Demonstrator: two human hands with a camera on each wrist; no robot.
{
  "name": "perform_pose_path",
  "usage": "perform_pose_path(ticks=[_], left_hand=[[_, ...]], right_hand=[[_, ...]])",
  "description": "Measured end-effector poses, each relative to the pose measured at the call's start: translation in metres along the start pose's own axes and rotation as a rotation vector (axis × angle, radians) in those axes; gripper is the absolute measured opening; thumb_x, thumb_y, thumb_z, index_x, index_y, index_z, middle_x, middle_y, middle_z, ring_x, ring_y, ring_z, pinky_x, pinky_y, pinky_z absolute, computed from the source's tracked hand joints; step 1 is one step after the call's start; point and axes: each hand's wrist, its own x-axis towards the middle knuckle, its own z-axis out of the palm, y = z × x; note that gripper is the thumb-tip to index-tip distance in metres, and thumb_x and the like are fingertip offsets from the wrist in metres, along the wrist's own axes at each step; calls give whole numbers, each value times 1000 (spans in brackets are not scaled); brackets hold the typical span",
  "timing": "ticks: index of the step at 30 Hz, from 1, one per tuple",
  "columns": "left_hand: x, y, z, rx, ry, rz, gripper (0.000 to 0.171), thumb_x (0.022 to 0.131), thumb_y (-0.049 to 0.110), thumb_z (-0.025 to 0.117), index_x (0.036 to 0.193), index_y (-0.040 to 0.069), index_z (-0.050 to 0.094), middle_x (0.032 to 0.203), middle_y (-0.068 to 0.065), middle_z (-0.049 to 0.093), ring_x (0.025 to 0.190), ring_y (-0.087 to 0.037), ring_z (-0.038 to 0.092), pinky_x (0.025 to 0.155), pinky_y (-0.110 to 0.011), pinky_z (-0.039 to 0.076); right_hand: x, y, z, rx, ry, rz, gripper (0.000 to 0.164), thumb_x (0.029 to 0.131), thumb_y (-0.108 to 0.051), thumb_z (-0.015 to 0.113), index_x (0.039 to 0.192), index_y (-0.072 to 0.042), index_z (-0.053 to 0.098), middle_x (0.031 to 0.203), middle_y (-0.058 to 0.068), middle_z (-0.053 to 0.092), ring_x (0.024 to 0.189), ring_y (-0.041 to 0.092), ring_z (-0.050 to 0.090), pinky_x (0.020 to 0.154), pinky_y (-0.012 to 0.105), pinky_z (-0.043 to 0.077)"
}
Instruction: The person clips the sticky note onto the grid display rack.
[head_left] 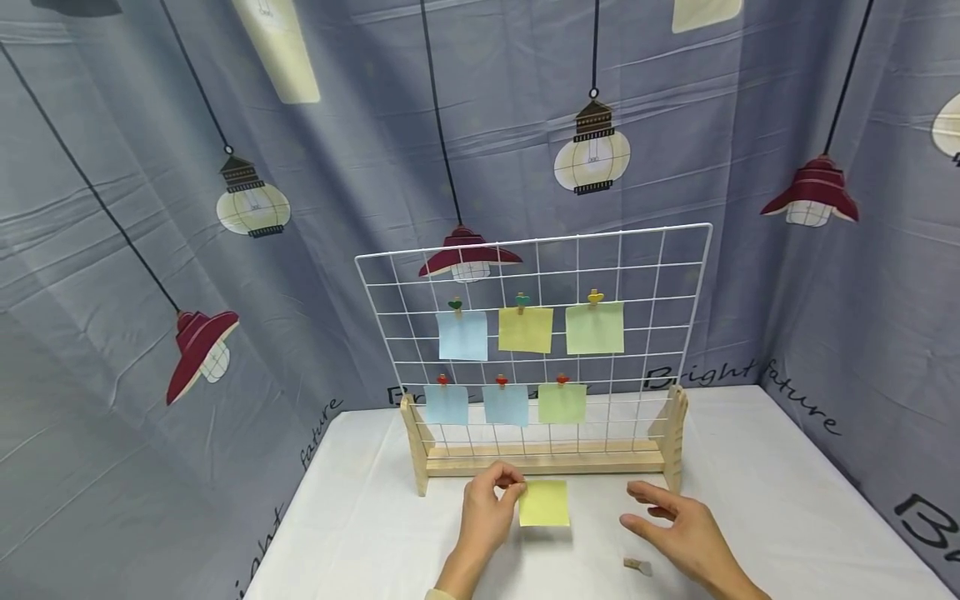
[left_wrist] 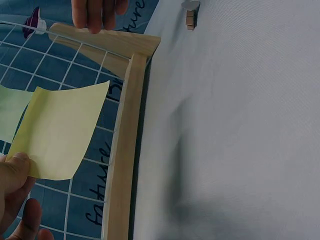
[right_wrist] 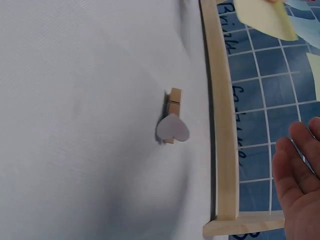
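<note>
My left hand point(head_left: 486, 510) pinches a yellow sticky note point(head_left: 544, 503) by its left edge, between thumb and fingertips. The note hangs above the table in front of the grid rack; the left wrist view shows its sheet point(left_wrist: 67, 132) slightly curved. To the right, my right hand point(head_left: 681, 527) hovers with fingers apart and nothing between them. Below that hand lies a small wooden clothespin point(right_wrist: 173, 102) with a grey heart point(right_wrist: 173, 128) on it, flat on the white tablecloth.
A white wire grid point(head_left: 652, 333) stands in a wooden base point(head_left: 540, 463) at the back. Six-free rows aside, several notes, such as a green one point(head_left: 595, 328) and a blue one point(head_left: 462, 336), hang there from heart clothespins. A lamp-patterned curtain point(head_left: 337, 208) surrounds the table.
</note>
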Motion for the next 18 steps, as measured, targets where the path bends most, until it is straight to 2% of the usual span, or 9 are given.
perform_pose_path(ticks=[6, 12, 15, 18], left_hand=[[1, 13, -5, 19, 23, 9, 19, 84, 12, 82, 86, 26, 71, 81, 16, 72, 83, 1, 57, 72, -22, 39], [1, 19, -8, -1, 42, 16, 18, 84, 12, 82, 86, 26, 71, 80, 15, 72, 82, 1, 57, 71, -21, 39], [1, 22, -10, -19, 44, 20, 17, 86, 12, 81, 87, 26, 71, 80, 15, 72, 82, -1, 57, 71, -21, 39], [3, 23, -12, -32, 50, 25, 16, 87, 11, 80, 88, 25, 72, 81, 13, 73, 82, -1, 59, 71, -21, 40]], right_hand=[[-2, 8, 3, 16, -4, 8, 46, 83, -29, 87, 122, -8, 74, 114, 6, 78, 99, 7, 71, 84, 24, 58], [-4, 18, 5, 22, -96, 134, 51, 85, -31, 85, 125, -3, 72, 117, 9, 77, 103, 21, 73, 84, 24, 58], [-5, 24, 7, 32, -132, 193, 53, 86, -33, 84, 127, -2, 71, 119, 11, 76, 103, 22, 73, 83, 24, 58], [-5, 31, 9, 47, -128, 235, 52, 84, -32, 85, 125, -2, 72, 117, 10, 77, 98, 18, 73, 82, 26, 59]])
